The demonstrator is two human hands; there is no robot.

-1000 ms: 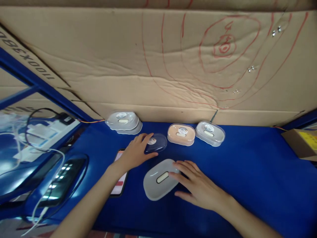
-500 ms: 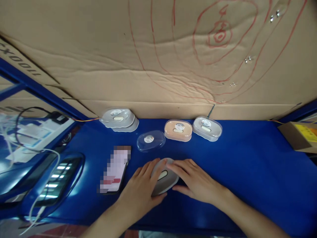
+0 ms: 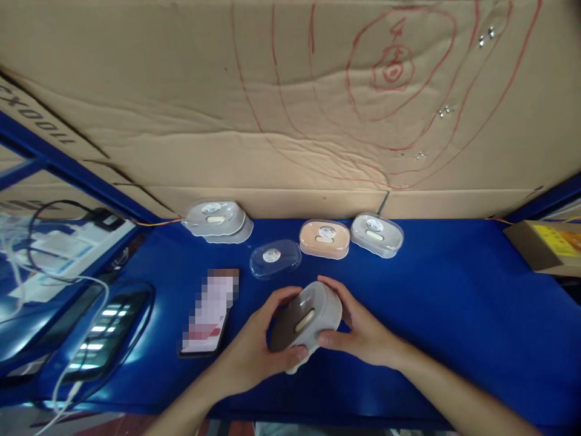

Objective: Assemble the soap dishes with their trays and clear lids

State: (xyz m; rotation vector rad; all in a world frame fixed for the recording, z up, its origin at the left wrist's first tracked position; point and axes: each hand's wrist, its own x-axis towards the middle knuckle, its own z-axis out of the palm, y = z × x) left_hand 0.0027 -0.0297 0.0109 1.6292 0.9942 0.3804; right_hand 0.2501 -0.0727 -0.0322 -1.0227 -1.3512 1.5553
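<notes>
Both my hands hold a grey oval soap dish lifted off the blue table and tilted towards me. My left hand wraps its left end, thumb under the near edge. My right hand grips its right side, fingers curled over the top. A clear oval lid with a round sticker lies on the table just beyond the dish.
Along the cardboard back wall sit a stacked grey dish pair, a peach dish and a grey lidded dish. A phone lies left of my hands. Cables and another device are far left; a cardboard box far right.
My left hand left the clear lid and came back to the grey dish. Both hands then lifted the dish off the table and tilted it.
</notes>
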